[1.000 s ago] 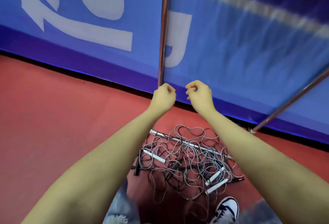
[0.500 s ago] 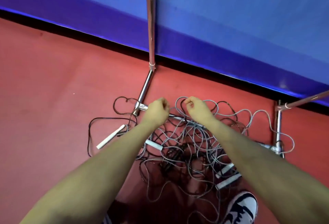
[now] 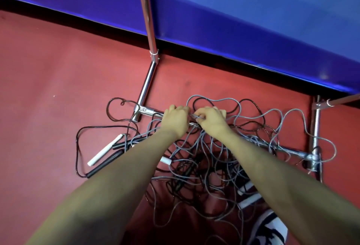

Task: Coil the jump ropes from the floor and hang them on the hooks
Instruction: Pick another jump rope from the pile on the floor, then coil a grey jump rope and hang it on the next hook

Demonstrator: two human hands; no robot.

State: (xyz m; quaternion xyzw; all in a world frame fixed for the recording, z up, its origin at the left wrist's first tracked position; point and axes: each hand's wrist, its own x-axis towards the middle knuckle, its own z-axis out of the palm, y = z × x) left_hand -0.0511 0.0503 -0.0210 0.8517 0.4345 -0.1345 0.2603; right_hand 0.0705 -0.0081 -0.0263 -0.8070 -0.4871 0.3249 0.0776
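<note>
A: What lay on the left?
B: A white handle (image 3: 106,149) and black handles (image 3: 109,162) on the red floor (image 3: 48,89), their long axes running from near-left to far-right, toward the rack's base bar (image 3: 150,112).
A: And the hands?
B: The left hand (image 3: 176,121) and right hand (image 3: 211,121) were close together over the far edge of the tangled jump ropes (image 3: 204,159), fingers curled. The right one pinched a grey cord (image 3: 194,116); whether the left gripped anything, I couldn't tell.
A: Which way did the ropes lie from them?
B: Mostly nearer the person and to the right, draped across the bar. I'd judge the right hand closer to the bulk, so the pull would come toward the body
</note>
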